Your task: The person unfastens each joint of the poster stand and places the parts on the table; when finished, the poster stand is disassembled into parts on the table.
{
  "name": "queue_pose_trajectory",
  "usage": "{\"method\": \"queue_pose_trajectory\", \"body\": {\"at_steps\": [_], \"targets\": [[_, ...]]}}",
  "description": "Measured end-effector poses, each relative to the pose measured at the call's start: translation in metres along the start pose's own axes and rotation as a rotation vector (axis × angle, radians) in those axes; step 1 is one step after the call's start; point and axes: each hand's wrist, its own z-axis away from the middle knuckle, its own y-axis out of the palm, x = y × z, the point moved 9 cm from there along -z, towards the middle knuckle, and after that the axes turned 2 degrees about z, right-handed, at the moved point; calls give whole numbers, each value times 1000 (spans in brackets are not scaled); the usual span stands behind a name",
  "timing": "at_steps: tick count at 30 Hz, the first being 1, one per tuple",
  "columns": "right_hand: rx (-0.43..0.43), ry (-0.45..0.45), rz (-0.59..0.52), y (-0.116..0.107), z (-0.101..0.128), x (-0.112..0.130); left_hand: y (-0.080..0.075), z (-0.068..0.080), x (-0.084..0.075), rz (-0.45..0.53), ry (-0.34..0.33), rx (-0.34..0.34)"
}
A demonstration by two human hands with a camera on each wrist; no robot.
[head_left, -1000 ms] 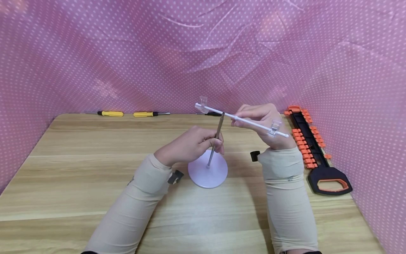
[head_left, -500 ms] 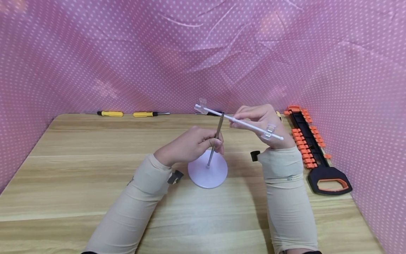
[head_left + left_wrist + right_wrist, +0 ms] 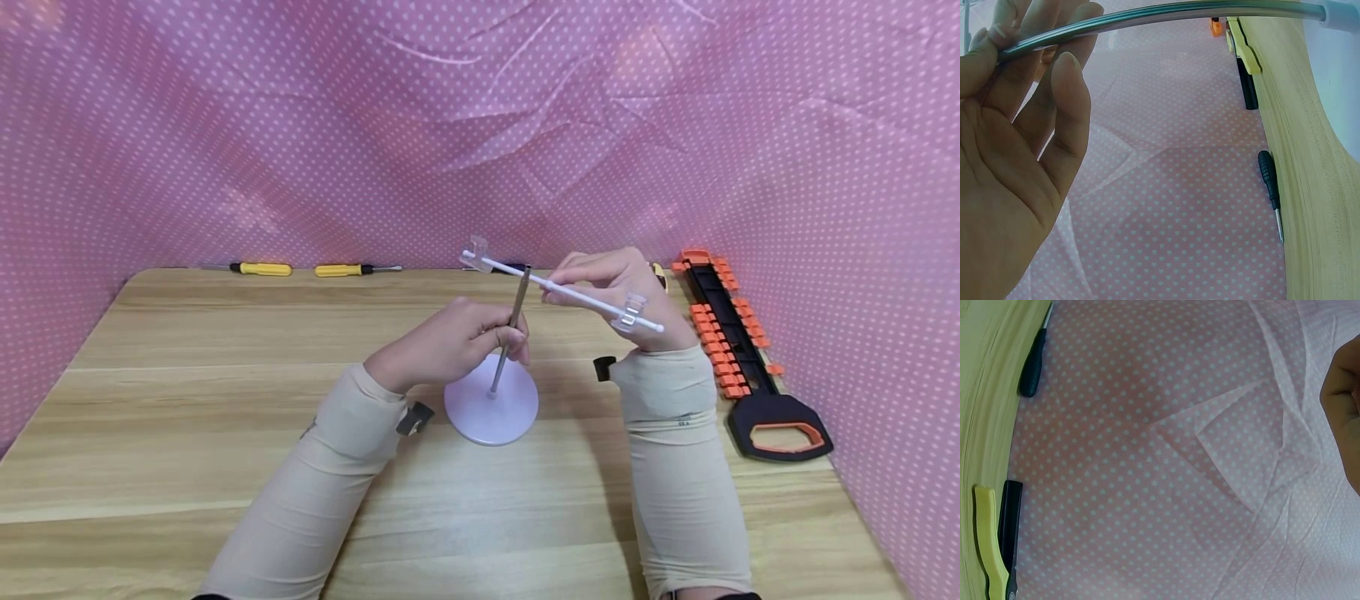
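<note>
Both hands work at the middle of the surface [image 3: 187, 400]: the left hand [image 3: 450, 342] pinches the grey metal rod [image 3: 512, 325] between thumb and curled fingers, partway up its length, and the rod stands slightly tilted in the round white base [image 3: 491, 408] at 6 o'clock from that grip. At 2 o'clock from the rod's top, the right hand [image 3: 626, 292] pinches a white crossbar [image 3: 562, 289] carrying two clear clips, its near part crossing just at the rod's upper end. Farther out at 3 o'clock lies an orange-and-black tool rack [image 3: 738, 350]. Along the far edge at 11 o'clock rest two yellow screwdrivers [image 3: 262, 268], before the pink dotted backdrop [image 3: 300, 125].
</note>
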Motion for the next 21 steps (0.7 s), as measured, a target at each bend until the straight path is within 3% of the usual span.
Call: {"method": "queue_pose_trajectory", "body": {"at_steps": [10,21], "targets": [[5,-6,-18,-2,0,-3,0,-1,-1,5,-5,-2],[83,20,38,-2,-1,-11,0,-1,0,6,-14,-7]]}}
